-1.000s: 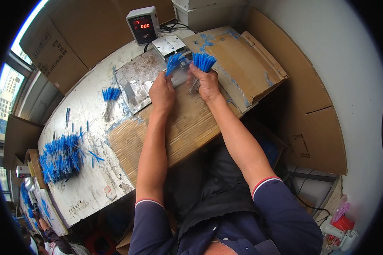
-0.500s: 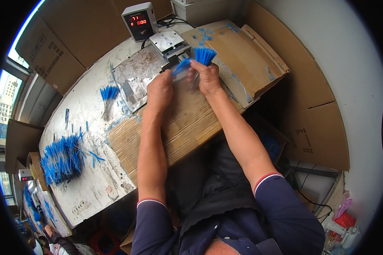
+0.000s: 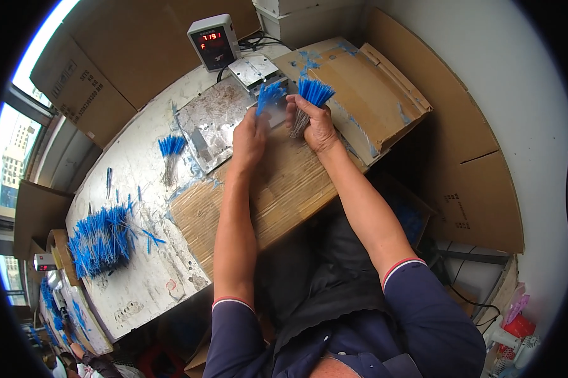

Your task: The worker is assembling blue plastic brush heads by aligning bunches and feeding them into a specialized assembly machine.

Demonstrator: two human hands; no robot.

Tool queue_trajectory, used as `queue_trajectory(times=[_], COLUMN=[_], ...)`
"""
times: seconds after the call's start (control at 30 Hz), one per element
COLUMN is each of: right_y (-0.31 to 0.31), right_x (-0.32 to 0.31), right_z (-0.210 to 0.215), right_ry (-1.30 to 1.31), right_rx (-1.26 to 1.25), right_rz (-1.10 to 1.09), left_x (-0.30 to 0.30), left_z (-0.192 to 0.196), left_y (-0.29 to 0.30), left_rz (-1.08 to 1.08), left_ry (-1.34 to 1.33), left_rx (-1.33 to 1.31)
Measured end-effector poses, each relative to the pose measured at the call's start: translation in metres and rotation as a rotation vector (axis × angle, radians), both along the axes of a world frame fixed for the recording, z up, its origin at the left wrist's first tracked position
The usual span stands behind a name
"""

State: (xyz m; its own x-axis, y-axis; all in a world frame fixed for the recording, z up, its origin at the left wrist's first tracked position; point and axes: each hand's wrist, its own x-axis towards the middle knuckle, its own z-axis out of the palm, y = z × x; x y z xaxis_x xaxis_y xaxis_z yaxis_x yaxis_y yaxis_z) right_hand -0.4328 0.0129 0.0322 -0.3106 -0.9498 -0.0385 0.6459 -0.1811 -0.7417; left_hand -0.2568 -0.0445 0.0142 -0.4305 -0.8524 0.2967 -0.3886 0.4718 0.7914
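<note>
Loose blue-tipped bunch [image 3: 270, 96] is gripped by left hand [image 3: 249, 137], fuller bundle [image 3: 315, 92] is clasped in right hand [image 3: 318, 128], blue-tipped pile [image 3: 101, 240] is laid on counter [image 3: 144, 268].

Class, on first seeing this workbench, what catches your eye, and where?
The blue-tipped bundle in the right hand and the bunch in the left hand, above the picture's centre, stand out most. A large blue-tipped heap lies on the left of the white bench; a display box with red digits stands at its back.

Single head-worn fisheye view, looking down past the wearer's shirt [image 3: 366, 340], close above the worktable [image 3: 152, 264]
</note>
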Motion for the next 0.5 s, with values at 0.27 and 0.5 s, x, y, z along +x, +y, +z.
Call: queue_trajectory(times=[0.27,0.5], right_y=[0.002,-0.031], right_x=[0.005,0.002], right_z=[-0.001,0.032], right_ry=[0.161,0.254], right_rx=[0.031,0.061], right_rz=[-0.049,-0.151], left_x=[-0.009,-0.010], left_z=[0.009,0.010], left_y=[0.007,0.010], left_rz=[-0.215,-0.303], left_ry=[0.736,0.693], left_rx=[0.503,0.539])
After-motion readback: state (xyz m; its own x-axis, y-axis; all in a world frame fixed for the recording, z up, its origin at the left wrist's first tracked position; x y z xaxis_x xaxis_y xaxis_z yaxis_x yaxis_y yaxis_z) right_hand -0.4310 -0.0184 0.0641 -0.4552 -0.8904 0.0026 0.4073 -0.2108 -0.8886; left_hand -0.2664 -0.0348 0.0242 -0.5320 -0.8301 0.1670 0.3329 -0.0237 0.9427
